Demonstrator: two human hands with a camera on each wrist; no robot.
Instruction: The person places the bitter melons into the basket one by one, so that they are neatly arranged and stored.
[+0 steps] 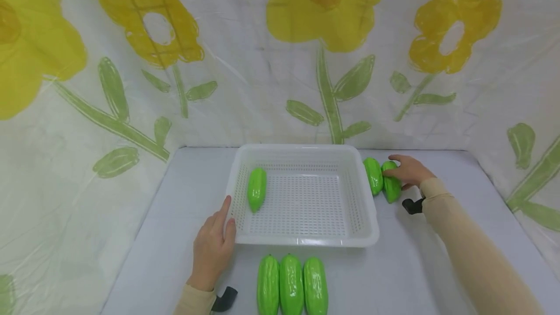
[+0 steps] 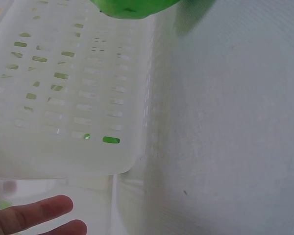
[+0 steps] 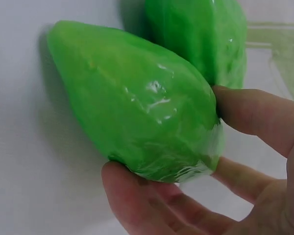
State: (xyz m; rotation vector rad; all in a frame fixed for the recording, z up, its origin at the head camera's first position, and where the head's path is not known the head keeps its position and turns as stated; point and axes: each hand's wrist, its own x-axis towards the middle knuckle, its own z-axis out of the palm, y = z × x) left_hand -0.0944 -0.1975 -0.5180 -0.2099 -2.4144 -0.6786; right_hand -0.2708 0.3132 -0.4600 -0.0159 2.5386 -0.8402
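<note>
My right hand grips one glossy green gourd at the far right of the table. In the right wrist view, its thumb lies against one side of the rounded end and the fingers curl about the other. A second green gourd lies right beside it, next to the basket's right wall. My left hand, fingers extended, rests at the left rim of the white perforated basket. Inside the basket, toward the left, lies a single gourd.
In front of the basket, three more green gourds lie side by side on the white-covered table. Behind rises a pale curtain painted with yellow flowers. Dark wrist cameras sit at both cuffs.
</note>
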